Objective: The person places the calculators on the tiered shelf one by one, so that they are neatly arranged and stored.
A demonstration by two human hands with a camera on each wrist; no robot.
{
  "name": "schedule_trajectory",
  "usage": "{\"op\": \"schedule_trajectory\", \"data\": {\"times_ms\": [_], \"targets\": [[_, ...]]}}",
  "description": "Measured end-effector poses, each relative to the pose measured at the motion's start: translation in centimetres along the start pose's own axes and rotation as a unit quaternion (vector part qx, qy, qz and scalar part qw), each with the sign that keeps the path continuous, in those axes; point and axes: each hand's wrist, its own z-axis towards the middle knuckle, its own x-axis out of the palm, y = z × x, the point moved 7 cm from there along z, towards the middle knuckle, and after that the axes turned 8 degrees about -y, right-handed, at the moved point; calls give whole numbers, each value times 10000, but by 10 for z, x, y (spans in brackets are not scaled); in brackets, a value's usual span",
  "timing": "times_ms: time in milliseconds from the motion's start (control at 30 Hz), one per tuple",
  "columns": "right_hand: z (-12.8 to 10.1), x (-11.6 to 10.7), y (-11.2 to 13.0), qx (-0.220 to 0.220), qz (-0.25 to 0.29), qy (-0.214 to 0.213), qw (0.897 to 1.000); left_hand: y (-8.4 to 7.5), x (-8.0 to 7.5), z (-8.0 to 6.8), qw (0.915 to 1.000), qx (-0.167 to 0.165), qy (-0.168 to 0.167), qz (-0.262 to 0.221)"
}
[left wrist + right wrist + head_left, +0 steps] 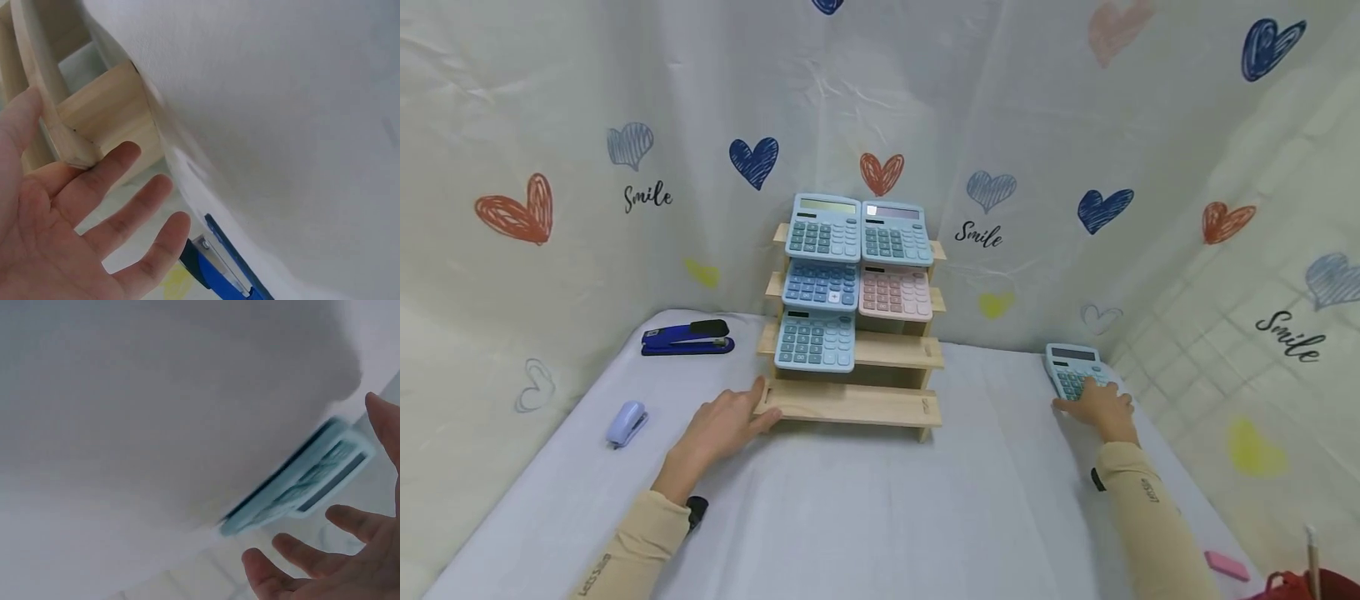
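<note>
A stepped wooden rack (pixel 850 402) stands mid-table, holding several calculators. Its top tier has two light blue calculators (pixel 823 229); below them are a bluer one (pixel 820 285) and a pink one (pixel 895 293). Another light blue calculator (pixel 815 342) leans on the left of the third tier. My left hand (pixel 718 425) pinches the left end of the bottom tier between thumb and index finger, the other fingers (pixel 140 209) extended. At the table's right lies a light blue calculator (pixel 1070 367). Over its near end hovers my right hand (pixel 1099 408), its fingers (pixel 306 555) spread and apart from it.
A blue stapler (pixel 687 338) and a small light-blue stapler (pixel 627 423) lie left of the rack. By the right edge are a pink eraser-like block (pixel 1227 566) and a red item (pixel 1285 587) with a stick. A patterned curtain stands behind the table.
</note>
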Motion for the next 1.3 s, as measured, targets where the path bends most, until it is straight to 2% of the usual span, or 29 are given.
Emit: {"op": "schedule_trajectory", "data": {"times_ms": [167, 267, 500, 767, 1000, 1300], "targets": [[-6, 10, -28, 532, 361, 577, 9963, -3, 3, -2, 10000, 14, 44, -14], [-6, 15, -34, 488, 463, 809, 9945, -4, 5, -3, 10000, 7, 50, 13], [6, 6, -41, 334, 526, 662, 9959, -11, 8, 2, 9999, 92, 47, 77], [11, 6, -51, 469, 393, 877, 9943, -19, 9, 4, 9998, 109, 29, 149], [6, 0, -36, 395, 376, 946, 9940, -13, 2, 4, 9998, 73, -78, 170], [6, -7, -4, -270, -255, 731, 9966, -3, -2, 1, 9998, -12, -128, 166]]}}
